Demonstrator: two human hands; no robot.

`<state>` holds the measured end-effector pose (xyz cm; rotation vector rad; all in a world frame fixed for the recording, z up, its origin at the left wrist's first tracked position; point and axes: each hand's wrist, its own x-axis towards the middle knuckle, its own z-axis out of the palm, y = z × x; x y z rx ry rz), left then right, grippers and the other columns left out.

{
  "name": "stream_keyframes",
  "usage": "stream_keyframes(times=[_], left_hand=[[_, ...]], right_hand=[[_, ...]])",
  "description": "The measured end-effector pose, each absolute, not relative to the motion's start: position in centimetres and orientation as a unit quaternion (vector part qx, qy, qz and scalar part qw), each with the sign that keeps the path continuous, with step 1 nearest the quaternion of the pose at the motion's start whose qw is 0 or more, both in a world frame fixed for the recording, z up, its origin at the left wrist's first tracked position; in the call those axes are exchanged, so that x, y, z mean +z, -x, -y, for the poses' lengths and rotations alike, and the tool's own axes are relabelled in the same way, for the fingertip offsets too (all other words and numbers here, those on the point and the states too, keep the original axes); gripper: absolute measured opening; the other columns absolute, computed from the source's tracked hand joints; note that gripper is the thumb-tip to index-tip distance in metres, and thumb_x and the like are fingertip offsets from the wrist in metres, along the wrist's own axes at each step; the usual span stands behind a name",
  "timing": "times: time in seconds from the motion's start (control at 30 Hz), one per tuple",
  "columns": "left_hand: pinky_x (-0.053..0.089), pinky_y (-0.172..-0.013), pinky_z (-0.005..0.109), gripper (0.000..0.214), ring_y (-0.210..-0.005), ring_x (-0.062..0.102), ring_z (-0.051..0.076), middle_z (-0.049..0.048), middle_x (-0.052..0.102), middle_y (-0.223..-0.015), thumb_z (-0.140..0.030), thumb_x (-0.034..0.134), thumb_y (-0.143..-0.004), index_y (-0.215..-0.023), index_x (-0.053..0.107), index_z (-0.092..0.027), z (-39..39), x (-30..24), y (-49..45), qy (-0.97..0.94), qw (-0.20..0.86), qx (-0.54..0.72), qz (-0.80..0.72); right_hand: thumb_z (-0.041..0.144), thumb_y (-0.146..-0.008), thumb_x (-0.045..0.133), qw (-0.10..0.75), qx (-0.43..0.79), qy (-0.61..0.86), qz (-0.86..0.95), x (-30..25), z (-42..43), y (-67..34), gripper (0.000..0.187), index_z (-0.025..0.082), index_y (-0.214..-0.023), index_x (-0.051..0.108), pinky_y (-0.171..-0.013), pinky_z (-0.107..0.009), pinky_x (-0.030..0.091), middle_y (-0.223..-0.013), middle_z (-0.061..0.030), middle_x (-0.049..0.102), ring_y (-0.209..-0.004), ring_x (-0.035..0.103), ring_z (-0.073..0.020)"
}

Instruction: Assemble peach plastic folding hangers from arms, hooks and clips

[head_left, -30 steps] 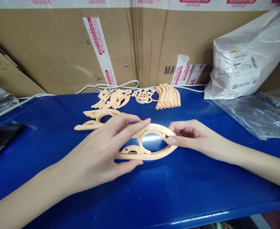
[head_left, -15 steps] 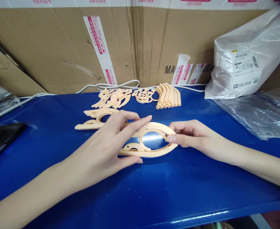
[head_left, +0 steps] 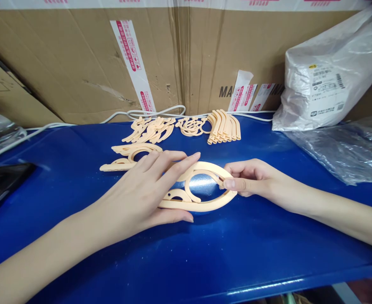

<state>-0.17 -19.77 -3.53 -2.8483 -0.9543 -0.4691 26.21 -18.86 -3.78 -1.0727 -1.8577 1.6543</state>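
Note:
A cream plastic folding clothes hanger (head_left: 201,206) is folded up between my hands, just above or on the blue table. My left hand (head_left: 144,185) straddles its left part, thumb along the near edge and fingers across the far edge, covering that end. At the rounded right tip, my right hand (head_left: 249,179) pinches the hanger between thumb and fingers. Beyond my left hand lies another cream folded hanger (head_left: 119,167), its right end partly hidden by my fingers.
Loose cream pieces (head_left: 156,130), small hook-like parts (head_left: 191,126) and stacked curved arms (head_left: 224,126) line the back. Behind them run a white cable (head_left: 119,113) and cardboard boxes (head_left: 84,59). A white plastic parcel (head_left: 325,84) stands right; a black phone (head_left: 5,185) lies left.
My left thumb has slid slightly right and nearer along the hanger's edge. The hanger's near side has tipped slightly towards me. My right hand keeps its pinch almost unmoved.

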Motion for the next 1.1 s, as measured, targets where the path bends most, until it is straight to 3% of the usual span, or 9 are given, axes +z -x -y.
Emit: stream_keyframes(times=[0.2, 0.47, 0.83, 0.97, 1.1], left_hand=[[0.041, -0.099, 0.046, 0.088, -0.119, 0.045, 0.032, 0.0171, 0.045, -0.132, -0.067, 0.048, -0.084, -0.148, 0.023, -0.013, 19.73, -3.61, 0.16, 0.939, 0.072, -0.142, 0.304], [0.037, -0.1, 0.049, 0.088, -0.123, 0.042, 0.034, 0.0172, 0.042, -0.139, -0.067, 0.048, -0.085, -0.15, 0.018, -0.015, 19.98, -3.7, 0.06, 0.938, 0.065, -0.119, 0.319], [0.041, -0.094, 0.042, 0.088, -0.113, 0.048, 0.031, 0.0169, 0.048, -0.128, -0.067, 0.047, -0.085, -0.148, 0.023, -0.01, 19.88, -3.75, -0.14, 0.936, 0.111, -0.132, 0.306], [0.04, -0.091, 0.043, 0.085, -0.11, 0.051, 0.031, 0.0166, 0.053, -0.126, -0.065, 0.051, -0.084, -0.144, 0.029, -0.009, 19.8, -3.67, -0.17, 0.937, 0.13, -0.13, 0.297], [0.036, -0.09, 0.045, 0.068, -0.108, 0.053, 0.032, 0.0162, 0.058, -0.124, -0.054, 0.057, -0.084, -0.133, 0.043, -0.008, 19.92, -3.5, -0.29, 0.936, 0.158, -0.142, 0.28]], right_hand=[[0.041, -0.084, 0.065, 0.215, 0.6, 0.387, 0.666, -3.86, 18.83, -26.32, 0.032, 0.016, -0.068, 0.052, -0.048, -0.025, 0.021, -0.059, 0.0067, 0.037, -0.053, 0.029, -0.006], [0.047, -0.081, 0.066, 0.212, 0.615, 0.383, 0.656, -3.92, 18.89, -26.21, 0.033, 0.017, -0.072, 0.054, -0.049, -0.025, 0.02, -0.061, 0.0062, 0.037, -0.055, 0.028, -0.0069], [0.044, -0.083, 0.065, 0.214, 0.608, 0.39, 0.658, -3.93, 18.87, -26.1, 0.033, 0.016, -0.07, 0.053, -0.049, -0.025, 0.021, -0.06, 0.0067, 0.036, -0.054, 0.028, -0.0065], [0.043, -0.082, 0.066, 0.217, 0.608, 0.389, 0.657, -3.87, 18.86, -25.96, 0.032, 0.016, -0.07, 0.053, -0.049, -0.025, 0.021, -0.061, 0.0064, 0.037, -0.054, 0.029, -0.0066], [0.042, -0.082, 0.067, 0.215, 0.615, 0.371, 0.662, -3.98, 18.84, -25.93, 0.029, 0.016, -0.071, 0.056, -0.05, -0.024, 0.022, -0.062, 0.0065, 0.037, -0.056, 0.028, -0.0067]])
